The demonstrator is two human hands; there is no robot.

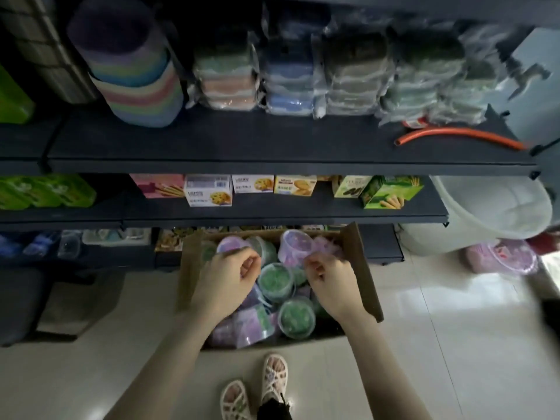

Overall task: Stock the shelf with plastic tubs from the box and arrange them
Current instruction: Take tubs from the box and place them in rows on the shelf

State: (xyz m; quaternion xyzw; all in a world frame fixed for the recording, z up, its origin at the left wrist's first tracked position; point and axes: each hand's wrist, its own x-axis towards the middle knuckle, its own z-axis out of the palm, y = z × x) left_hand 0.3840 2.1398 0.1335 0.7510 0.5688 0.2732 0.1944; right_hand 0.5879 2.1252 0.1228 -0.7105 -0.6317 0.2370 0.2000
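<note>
Head view shows you are at the start: both your left hand (225,278) and right hand (328,275) pinch wrapping above tubs (277,280) filling the box (363,268), shelf (242,144) front bare.

Glossy pale tile floor (439,344), dim light

The shelves (272,147) are dimly lit and soft; glare is seen on the floor (454,298); edges are bent.
</note>
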